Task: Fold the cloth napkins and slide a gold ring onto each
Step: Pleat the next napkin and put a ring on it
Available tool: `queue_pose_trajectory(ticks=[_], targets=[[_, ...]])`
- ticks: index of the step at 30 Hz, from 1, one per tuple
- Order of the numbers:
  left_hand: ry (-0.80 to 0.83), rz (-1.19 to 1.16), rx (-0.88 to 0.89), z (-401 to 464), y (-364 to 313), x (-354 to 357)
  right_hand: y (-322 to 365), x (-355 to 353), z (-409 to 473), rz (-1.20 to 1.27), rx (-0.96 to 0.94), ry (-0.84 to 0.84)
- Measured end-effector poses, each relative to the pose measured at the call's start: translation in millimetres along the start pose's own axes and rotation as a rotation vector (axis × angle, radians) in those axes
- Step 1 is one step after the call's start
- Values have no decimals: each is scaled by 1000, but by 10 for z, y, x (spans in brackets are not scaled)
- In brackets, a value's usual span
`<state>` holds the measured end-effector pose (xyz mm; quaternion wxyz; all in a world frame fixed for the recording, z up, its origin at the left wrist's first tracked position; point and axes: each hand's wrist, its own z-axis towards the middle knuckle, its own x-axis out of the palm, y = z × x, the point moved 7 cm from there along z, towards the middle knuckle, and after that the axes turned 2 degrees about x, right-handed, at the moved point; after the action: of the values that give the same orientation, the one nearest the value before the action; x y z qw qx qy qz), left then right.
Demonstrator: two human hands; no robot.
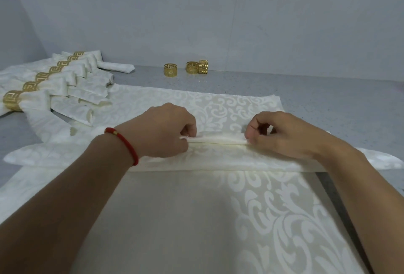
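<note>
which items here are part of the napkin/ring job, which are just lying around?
In the job:
- napkin being pleated, pinched by left hand and right hand
- three loose gold rings at the back
- row of ringed napkins, far left
- rolled napkin without a ring behind the row

Lying about:
- patterned cloth spread beneath
- grey counter

Surface: grey speckled table [328, 90]
Near middle: cream damask napkin [218, 208], spread out
Left: row of ringed napkins [54, 90]
Far edge: three gold rings [192, 67]
</note>
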<state>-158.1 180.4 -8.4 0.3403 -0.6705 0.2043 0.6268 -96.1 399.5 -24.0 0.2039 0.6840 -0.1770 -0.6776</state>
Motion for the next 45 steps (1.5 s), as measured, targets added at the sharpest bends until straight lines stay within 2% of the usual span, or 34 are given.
queue_pose_trajectory(ticks=[2,5,9,14,18,20,24,28,32,39,43,45], targets=[[-62,-107,-3,-13,46,-58,14,-8,10,23,-39,-30],[-93,-140,-14,10,85,-41,32,34,34,-54,-39,13],[-37,-24,-31,29,80,40,93,1,-20,-47,-24,-5],[-72,47,17,-33,-34,-15,210,6,-57,-93,-83,16],[76,65,38,-114,-100,45,167,34,-118,-57,-57,168],[135,24,16,-151,-93,42,162,29,-135,4,-85,191],[78,-50,19,-130,-72,-16,180,49,-96,28,-126,154],[131,-18,-16,-97,-33,56,211,69,-128,-50,-98,177],[87,52,-24,-204,-115,-11,347,2,-242,-180,-132,124],[-110,132,-59,-748,-349,225,384,158,-702,-412,-316,-134],[-36,139,-83,-1006,-429,508,458,199,-809,-450,-298,-145],[-53,108,-89,-1053,-437,566,576,140,-778,-549,-248,-154]])
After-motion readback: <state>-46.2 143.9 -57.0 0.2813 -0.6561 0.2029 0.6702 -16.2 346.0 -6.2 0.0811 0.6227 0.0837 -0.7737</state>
